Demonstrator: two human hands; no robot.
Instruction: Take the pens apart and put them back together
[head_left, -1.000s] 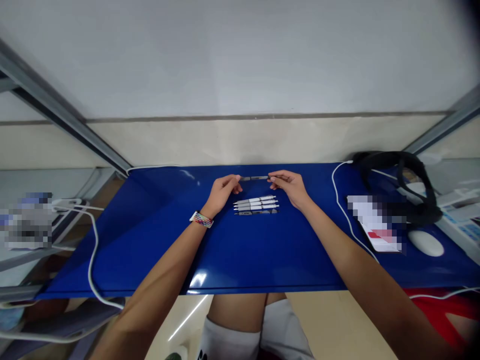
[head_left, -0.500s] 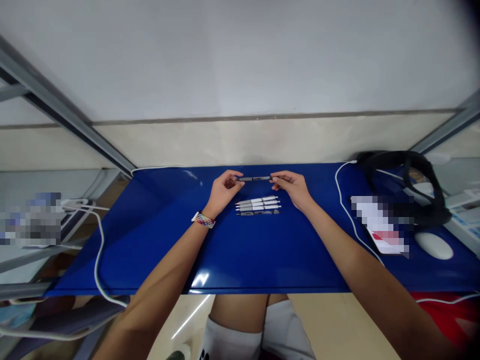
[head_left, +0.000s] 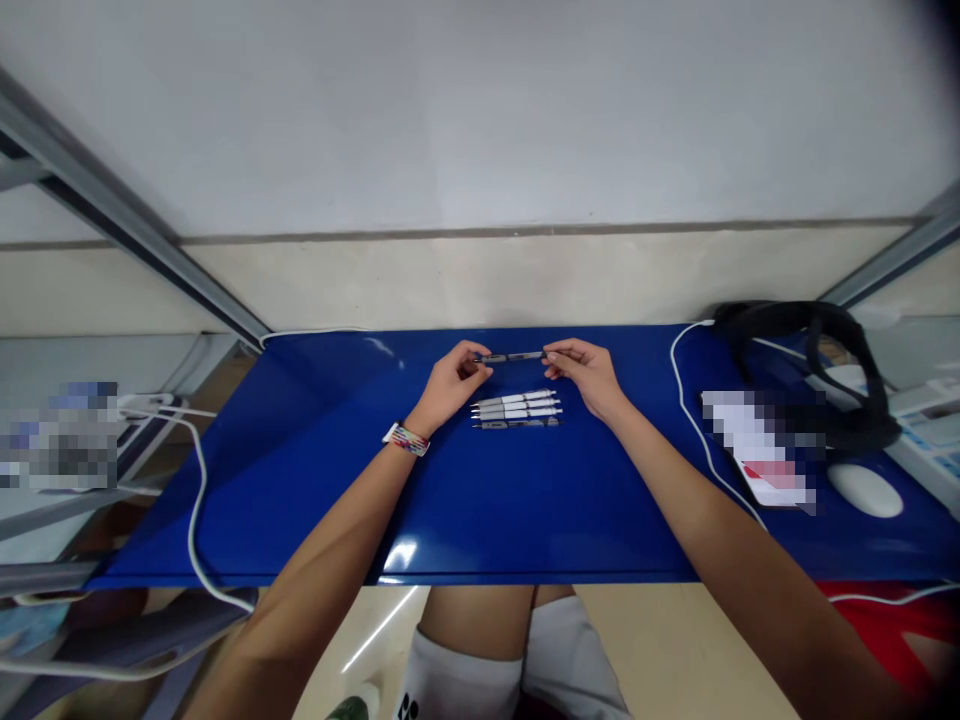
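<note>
A dark grey pen (head_left: 516, 357) lies lengthwise between my two hands near the back of the blue table. My left hand (head_left: 452, 380) pinches its left end, and the thumb and fingers of my right hand (head_left: 589, 374) close on its right end. Just in front of it, several white pens (head_left: 516, 403) are lined up side by side, tips pointing left. Nearest to me in that row is another dark grey pen (head_left: 517, 424). A colourful woven band circles my left wrist.
On the right of the blue table (head_left: 540, 500) are a black headset strap (head_left: 855, 370), a blurred phone-like device (head_left: 761, 455) and a white mouse (head_left: 866, 490). A white cable (head_left: 694, 425) runs beside them. Metal posts (head_left: 217, 290) rise at both sides, with a wall behind.
The held pen has shifted a touch to the right, and its right end now sits slightly higher than its left. Both hands keep their grip. The row of pens looks the same.
</note>
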